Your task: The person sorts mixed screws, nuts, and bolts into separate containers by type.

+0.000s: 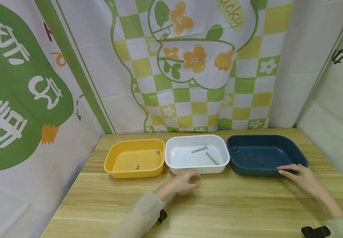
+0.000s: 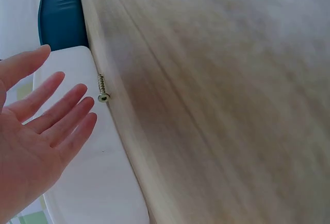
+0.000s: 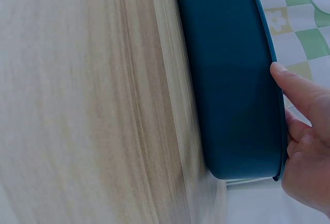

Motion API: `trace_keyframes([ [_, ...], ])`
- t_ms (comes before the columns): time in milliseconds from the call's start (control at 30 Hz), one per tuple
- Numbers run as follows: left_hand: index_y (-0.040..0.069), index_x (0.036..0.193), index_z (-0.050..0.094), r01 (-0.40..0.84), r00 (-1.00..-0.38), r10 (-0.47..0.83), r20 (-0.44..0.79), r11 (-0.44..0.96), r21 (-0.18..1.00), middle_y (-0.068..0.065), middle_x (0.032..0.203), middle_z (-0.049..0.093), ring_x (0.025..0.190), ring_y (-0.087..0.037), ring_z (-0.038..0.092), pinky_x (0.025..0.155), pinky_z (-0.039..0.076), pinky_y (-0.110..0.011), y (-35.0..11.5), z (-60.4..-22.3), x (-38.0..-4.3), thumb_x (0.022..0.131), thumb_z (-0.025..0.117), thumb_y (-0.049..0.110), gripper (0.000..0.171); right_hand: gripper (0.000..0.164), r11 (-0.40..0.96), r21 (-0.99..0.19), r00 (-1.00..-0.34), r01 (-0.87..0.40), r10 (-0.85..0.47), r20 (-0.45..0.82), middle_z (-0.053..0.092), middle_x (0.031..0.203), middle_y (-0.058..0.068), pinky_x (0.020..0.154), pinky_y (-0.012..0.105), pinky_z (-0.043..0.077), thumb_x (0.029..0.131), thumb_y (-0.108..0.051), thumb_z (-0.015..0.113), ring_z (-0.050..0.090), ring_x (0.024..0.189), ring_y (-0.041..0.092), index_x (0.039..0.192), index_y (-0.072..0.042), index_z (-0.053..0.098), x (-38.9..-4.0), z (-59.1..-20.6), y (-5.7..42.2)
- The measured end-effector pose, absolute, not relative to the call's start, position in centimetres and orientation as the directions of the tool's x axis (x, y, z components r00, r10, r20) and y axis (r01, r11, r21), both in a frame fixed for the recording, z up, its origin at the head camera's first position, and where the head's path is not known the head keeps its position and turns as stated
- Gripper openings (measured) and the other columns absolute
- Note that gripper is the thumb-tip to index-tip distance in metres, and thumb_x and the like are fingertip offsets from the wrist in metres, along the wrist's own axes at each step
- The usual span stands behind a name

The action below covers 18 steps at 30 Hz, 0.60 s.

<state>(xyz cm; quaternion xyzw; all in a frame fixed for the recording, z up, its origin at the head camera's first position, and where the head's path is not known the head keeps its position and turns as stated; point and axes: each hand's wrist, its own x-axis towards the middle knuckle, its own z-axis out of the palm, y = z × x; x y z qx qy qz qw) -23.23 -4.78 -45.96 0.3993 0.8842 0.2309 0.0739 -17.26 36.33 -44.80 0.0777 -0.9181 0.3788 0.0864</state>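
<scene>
My left hand (image 1: 183, 182) hovers just in front of the white tray (image 1: 196, 170), its fingers spread and loosely bent around nothing. Close to those fingertips, a brass-coloured screw (image 2: 102, 89) lies on the table along the tray's front wall. At the right, my right hand (image 1: 303, 178) holds the front rim of the dark blue tray (image 1: 260, 171); in the right wrist view the thumb is at the rim and the other fingers are partly hidden behind it. Inside the blue tray are three small screws (image 1: 249, 157). The white tray holds two long silver bolts (image 1: 199, 149).
To the left stands a yellow tray (image 1: 134, 174) with two small nuts (image 1: 157, 152) in it. The three trays form a row at the back of the wooden table (image 1: 219, 211). Printed cloth (image 1: 186, 109) hangs behind them and at both sides.
</scene>
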Motion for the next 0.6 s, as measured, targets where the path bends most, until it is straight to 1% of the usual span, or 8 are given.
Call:
trace_keyframes([
  [100, 0.006, 0.109, 0.058, 0.662, -0.679, 0.733, 0.029, 0.595, 0.455, -0.004, 0.109, 0.058, 0.105, -0.013, 0.051, 0.092, 0.036, -0.02, -4.7, -46.08, -23.34, 0.084, 0.061, 0.017, 0.028, 0.032, 0.706, -0.675, -0.97, -0.216, -0.079, 0.228, 0.056, 0.093, -0.019, 0.098, 0.059, 0.008, 0.086, -0.023, 0.057, 0.042, 0.113, 0.029, 0.105, 0.004, 0.061, -17.31, -44.86, 36.34],
  [133, 0.006, 0.109, 0.058, 0.664, -0.68, 0.733, 0.023, 0.601, 0.444, -0.004, 0.109, 0.058, 0.105, -0.013, 0.051, 0.092, 0.036, -0.02, -4.66, -46.15, -23.4, 0.084, 0.06, 0.017, 0.027, 0.032, 0.712, -0.668, -0.97, -0.216, -0.078, 0.23, 0.06, 0.093, -0.012, 0.098, 0.058, 0.008, 0.086, -0.022, 0.057, 0.044, 0.111, 0.029, 0.104, 0.004, 0.061, -17.33, -44.86, 36.31],
  [267, 0.004, 0.11, 0.057, 0.665, -0.68, 0.733, 0.002, 0.616, 0.422, -0.006, 0.109, 0.058, 0.104, -0.014, 0.051, 0.091, 0.037, -0.02, -4.48, -46.49, -23.58, 0.086, 0.057, 0.014, 0.027, 0.034, 0.701, -0.683, -0.974, -0.206, -0.078, 0.214, 0.056, 0.093, -0.018, 0.098, 0.06, 0.007, 0.087, -0.024, 0.057, 0.04, 0.115, 0.032, 0.105, 0.004, 0.06, -17.24, -44.71, 36.26],
  [300, 0.004, 0.11, 0.057, 0.667, -0.68, 0.734, 0.0, 0.618, 0.415, -0.006, 0.109, 0.058, 0.104, -0.014, 0.051, 0.091, 0.037, -0.02, -4.44, -46.59, -23.6, 0.086, 0.057, 0.014, 0.027, 0.034, 0.704, -0.681, -0.975, -0.202, -0.076, 0.21, 0.056, 0.093, -0.019, 0.098, 0.06, 0.007, 0.087, -0.024, 0.056, 0.036, 0.115, 0.04, 0.105, 0.004, 0.06, -17.19, -44.67, 36.21],
  [333, 0.003, 0.11, 0.057, 0.67, -0.679, 0.734, -0.001, 0.62, 0.409, -0.006, 0.109, 0.058, 0.105, -0.014, 0.051, 0.091, 0.037, -0.02, -4.4, -46.67, -23.63, 0.086, 0.057, 0.013, 0.026, 0.034, 0.705, -0.679, -0.974, -0.204, -0.08, 0.21, 0.059, 0.095, -0.011, 0.098, 0.06, 0.007, 0.087, -0.024, 0.056, 0.031, 0.11, 0.051, 0.105, 0.004, 0.06, -17.18, -44.65, 36.2],
  [367, 0.004, 0.11, 0.057, 0.671, -0.679, 0.735, -0.001, 0.62, 0.407, -0.006, 0.109, 0.058, 0.105, -0.014, 0.051, 0.091, 0.037, -0.02, -4.35, -46.71, -23.64, 0.086, 0.057, 0.012, 0.026, 0.034, 0.704, -0.681, -0.974, -0.203, -0.078, 0.211, 0.058, 0.094, -0.014, 0.099, 0.059, 0.006, 0.087, -0.024, 0.056, 0.031, 0.114, 0.048, 0.106, 0.004, 0.06, -17.14, -44.64, 36.19],
  [467, 0.004, 0.109, 0.058, 0.684, -0.672, 0.741, 0.01, 0.615, 0.393, -0.005, 0.107, 0.059, 0.103, -0.013, 0.052, 0.09, 0.037, -0.019, -4.21, -46.83, -23.74, 0.084, 0.059, 0.009, 0.025, 0.033, 0.718, -0.667, -0.973, -0.202, -0.07, 0.219, 0.063, 0.097, 0.004, 0.101, 0.055, 0.007, 0.087, -0.024, 0.056, 0.033, 0.118, 0.04, 0.105, 0.002, 0.061, -17.12, -44.74, 36.14],
  [600, 0.005, 0.105, 0.061, 0.699, -0.662, 0.749, 0.026, 0.603, 0.385, -0.002, 0.101, 0.061, 0.096, -0.01, 0.054, 0.085, 0.038, -0.015, -4.01, -47.0, -23.86, 0.08, 0.062, 0.006, 0.025, 0.033, 0.726, -0.66, -0.976, -0.191, -0.069, 0.206, 0.061, 0.1, 0.019, 0.1, 0.056, 0.007, 0.087, -0.024, 0.056, 0.034, 0.112, 0.047, 0.105, 0.003, 0.061, -17.15, -44.75, 36.12],
])
